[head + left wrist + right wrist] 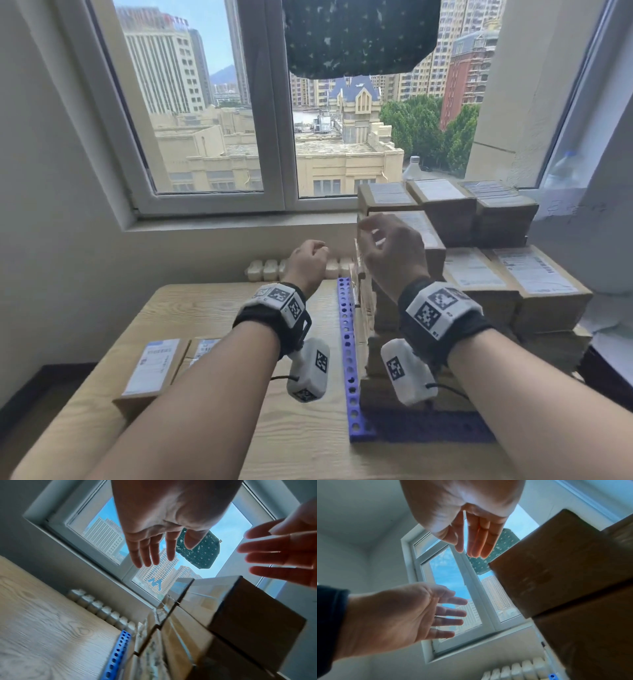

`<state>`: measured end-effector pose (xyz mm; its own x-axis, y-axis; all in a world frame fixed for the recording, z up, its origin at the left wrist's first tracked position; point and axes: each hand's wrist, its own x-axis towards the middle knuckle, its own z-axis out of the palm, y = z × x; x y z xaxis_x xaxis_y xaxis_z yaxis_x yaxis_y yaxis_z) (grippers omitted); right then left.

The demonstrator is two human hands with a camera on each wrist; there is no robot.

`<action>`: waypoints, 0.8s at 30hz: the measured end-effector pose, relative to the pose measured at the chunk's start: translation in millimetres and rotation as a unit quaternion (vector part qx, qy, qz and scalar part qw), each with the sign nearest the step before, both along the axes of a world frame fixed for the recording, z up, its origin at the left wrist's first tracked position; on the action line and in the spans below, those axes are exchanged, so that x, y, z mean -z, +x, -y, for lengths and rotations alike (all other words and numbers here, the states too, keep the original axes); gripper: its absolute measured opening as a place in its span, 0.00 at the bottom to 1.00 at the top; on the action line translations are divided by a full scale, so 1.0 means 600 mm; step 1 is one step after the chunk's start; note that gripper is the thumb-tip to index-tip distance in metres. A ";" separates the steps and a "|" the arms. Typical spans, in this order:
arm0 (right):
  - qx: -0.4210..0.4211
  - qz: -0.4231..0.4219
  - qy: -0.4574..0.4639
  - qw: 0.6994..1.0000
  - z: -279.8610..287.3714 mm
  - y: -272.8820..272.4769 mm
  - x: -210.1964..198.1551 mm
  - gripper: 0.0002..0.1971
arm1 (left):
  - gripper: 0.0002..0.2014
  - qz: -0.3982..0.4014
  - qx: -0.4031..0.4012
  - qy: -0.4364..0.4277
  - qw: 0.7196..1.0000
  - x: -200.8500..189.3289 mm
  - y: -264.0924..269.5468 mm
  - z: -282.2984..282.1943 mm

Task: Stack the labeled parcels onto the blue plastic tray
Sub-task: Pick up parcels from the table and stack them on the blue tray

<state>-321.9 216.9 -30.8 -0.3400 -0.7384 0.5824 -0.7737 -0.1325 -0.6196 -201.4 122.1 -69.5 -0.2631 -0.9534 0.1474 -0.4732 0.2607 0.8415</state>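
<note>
2 labeled parcels [156, 368] wait on the table's left, well apart from the blue plastic tray [349, 359] and its tall stack [445, 240]. Left hand [308, 263] and right hand [390, 250] hover empty, fingers loosely spread, beside the stack; likely between placements, the next move is a reach back left for a parcel

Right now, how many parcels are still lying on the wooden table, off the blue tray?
2: one labeled parcel near the table's left edge, a second parcel right beside it, mostly hidden behind the left forearm. More may be hidden.
</note>
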 end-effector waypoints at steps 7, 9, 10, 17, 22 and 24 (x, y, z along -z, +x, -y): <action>-0.063 -0.035 0.090 0.993 0.026 0.111 0.045 0.10 | 0.16 0.107 -0.052 -0.035 0.992 0.040 0.133 0.019; -0.074 -0.041 0.102 0.991 0.039 0.144 0.059 0.10 | 0.15 0.114 -0.065 -0.033 0.991 0.050 0.170 0.030; -0.077 -0.040 0.104 0.991 0.048 0.160 0.066 0.09 | 0.15 0.115 -0.070 -0.029 0.990 0.055 0.188 0.035; -0.080 -0.001 0.156 0.985 0.114 0.284 0.107 0.13 | 0.15 0.120 -0.087 0.006 0.989 0.087 0.322 0.080; -0.082 -0.007 0.195 0.977 0.171 0.368 0.141 0.14 | 0.16 0.118 -0.099 0.037 0.987 0.118 0.419 0.128; -0.081 -0.007 0.212 0.974 0.192 0.399 0.155 0.14 | 0.16 0.122 -0.096 0.050 0.987 0.135 0.456 0.151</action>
